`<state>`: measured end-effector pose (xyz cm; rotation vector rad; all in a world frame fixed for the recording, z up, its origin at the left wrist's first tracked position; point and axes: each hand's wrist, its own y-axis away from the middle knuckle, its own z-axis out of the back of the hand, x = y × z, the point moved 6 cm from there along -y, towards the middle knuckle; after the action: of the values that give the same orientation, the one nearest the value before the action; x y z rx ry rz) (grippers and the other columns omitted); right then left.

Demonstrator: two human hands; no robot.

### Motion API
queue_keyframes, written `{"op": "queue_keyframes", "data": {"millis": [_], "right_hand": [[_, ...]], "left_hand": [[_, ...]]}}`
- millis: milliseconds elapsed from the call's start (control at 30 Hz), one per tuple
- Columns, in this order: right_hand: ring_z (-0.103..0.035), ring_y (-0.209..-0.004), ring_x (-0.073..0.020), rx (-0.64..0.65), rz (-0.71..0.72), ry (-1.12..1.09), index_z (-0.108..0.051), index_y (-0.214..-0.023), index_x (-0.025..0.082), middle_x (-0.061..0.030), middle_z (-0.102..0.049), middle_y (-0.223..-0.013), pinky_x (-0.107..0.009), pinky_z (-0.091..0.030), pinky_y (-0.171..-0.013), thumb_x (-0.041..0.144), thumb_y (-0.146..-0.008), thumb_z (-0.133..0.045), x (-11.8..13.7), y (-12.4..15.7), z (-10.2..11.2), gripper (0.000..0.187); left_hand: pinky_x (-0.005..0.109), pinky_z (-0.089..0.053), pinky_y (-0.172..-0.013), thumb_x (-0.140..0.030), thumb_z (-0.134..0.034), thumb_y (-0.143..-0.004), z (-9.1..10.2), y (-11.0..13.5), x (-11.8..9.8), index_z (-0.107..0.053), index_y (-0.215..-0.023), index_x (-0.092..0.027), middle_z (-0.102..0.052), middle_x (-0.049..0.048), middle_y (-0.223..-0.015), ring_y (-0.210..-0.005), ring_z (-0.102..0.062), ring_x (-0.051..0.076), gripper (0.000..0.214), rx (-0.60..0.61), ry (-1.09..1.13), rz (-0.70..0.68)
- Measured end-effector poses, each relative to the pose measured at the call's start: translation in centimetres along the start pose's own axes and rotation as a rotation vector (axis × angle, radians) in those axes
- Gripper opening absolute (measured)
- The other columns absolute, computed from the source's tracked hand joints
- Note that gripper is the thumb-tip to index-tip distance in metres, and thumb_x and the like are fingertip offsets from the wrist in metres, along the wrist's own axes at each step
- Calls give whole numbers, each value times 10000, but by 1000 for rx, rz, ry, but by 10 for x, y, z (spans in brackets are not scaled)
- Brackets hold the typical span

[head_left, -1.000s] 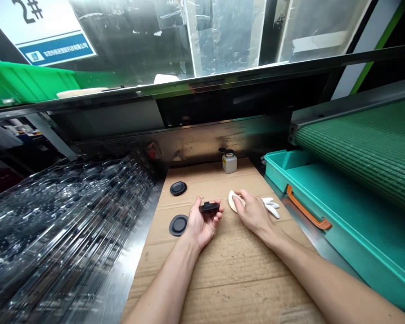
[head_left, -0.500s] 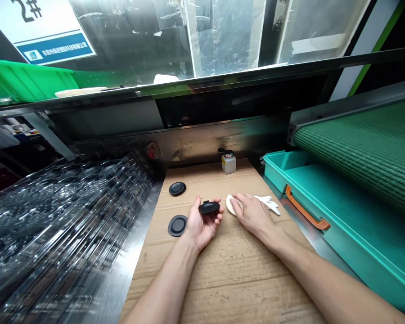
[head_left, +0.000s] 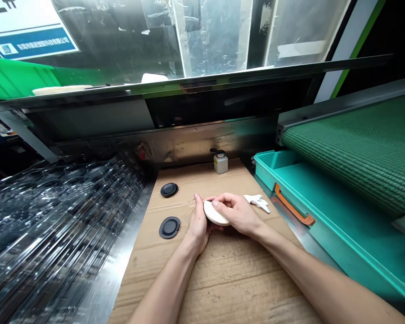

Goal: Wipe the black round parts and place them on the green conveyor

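Observation:
In my right hand [head_left: 241, 213] is a round white pad [head_left: 215, 215], pinched by the thumb and fingers at its upper right side. The pad lies over the palm side of my left hand [head_left: 197, 225], whose fingers curl beneath it. Behind the pad, the black round cap-like piece in my left hand is hidden. Two similar pieces rest on the cardboard [head_left: 222, 283] to the left: a black cap [head_left: 169, 190] farther back and a flat black disc [head_left: 169, 227] nearer.
A small white bottle [head_left: 220, 164] with its black lid flipped open stands at the back. White gloves [head_left: 258, 202] lie on the right. Beyond are a teal tray [head_left: 344, 252] with an orange handle and a green conveyor belt [head_left: 357, 139]. Stacked clear plastic trays [head_left: 54, 225] fill the left.
My right hand has lifted the white pad off the cardboard and brought it left onto the black piece in my left hand. The view has shifted slightly to the right.

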<state>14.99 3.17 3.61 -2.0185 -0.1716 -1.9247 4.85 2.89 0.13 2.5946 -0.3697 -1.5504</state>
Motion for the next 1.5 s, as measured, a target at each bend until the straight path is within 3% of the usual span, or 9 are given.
{"op": "queue_keyframes", "data": {"millis": [200,333,467,700,867,1000,1233,1400,1500], "right_hand": [[-608,-709,-143,154,-56,46,-655,-801,140,-56,-675,-801,-229,-448,-607,444,-808,-611,1,-1,7,307],[-594,-635,-156,-128,-103,137,-622,-898,165,-28,-660,-698,-244,-425,-569,495,-839,-533,-11,-6,27,346],[-586,-713,-156,-400,-16,502,-608,-858,204,-9,-656,-782,-245,-402,-620,455,-850,-519,-8,-3,35,267],[-579,-800,-162,-387,32,729,-544,-866,218,-22,-641,-872,-249,-387,-677,364,-924,-400,-2,6,7,213],[-579,-834,-181,-477,16,928,-550,-855,200,-62,-619,-883,-269,-380,-729,359,-934,-399,2,4,14,232],[-573,-779,-163,-370,56,964,-538,-926,216,-47,-609,-928,-262,-372,-678,376,-945,-386,4,4,3,221],[-574,-763,-176,-383,63,1038,-522,-943,211,-51,-597,-939,-269,-344,-636,387,-961,-351,7,4,-3,246],[-574,-823,-178,-518,36,984,-542,-890,191,-68,-607,-933,-264,-375,-710,362,-955,-379,1,-4,36,245],[-571,-849,-176,-483,38,970,-560,-871,191,-64,-610,-915,-262,-381,-752,361,-941,-414,-8,-4,44,234]], "left_hand": [[237,-474,-513,-636,-406,-856,4,-2,-2,-607,-1119,-166,-668,87,-856,-689,-631,177,575,3,43,-1],[272,-474,-523,-570,-388,-895,7,-5,-4,-565,-1162,-182,-654,96,-878,-643,-608,172,502,70,178,48],[272,-464,-527,-466,-393,-929,5,-8,-1,-535,-1216,-197,-659,105,-943,-653,-608,170,418,110,263,92],[332,-511,-835,-376,-445,-930,-10,-5,7,-624,-1104,-141,-674,118,-1083,-951,-639,218,343,106,336,42],[357,-474,-949,-358,-456,-929,-12,-5,6,-651,-1075,-106,-690,123,-1066,-1037,-621,235,350,114,299,20],[341,-484,-944,-348,-470,-926,-6,-6,6,-671,-1005,-112,-702,113,-1029,-1025,-630,229,320,22,267,10],[331,-508,-889,-320,-450,-933,-6,-6,2,-656,-1011,-99,-700,123,-1015,-967,-643,222,312,9,268,12],[333,-540,-696,-332,-370,-950,5,-8,-5,-610,-1059,-82,-681,161,-977,-814,-649,215,364,-16,328,95],[313,-522,-615,-351,-355,-942,11,-5,-13,-591,-1049,-84,-650,192,-996,-772,-632,211,372,14,424,162]]}}
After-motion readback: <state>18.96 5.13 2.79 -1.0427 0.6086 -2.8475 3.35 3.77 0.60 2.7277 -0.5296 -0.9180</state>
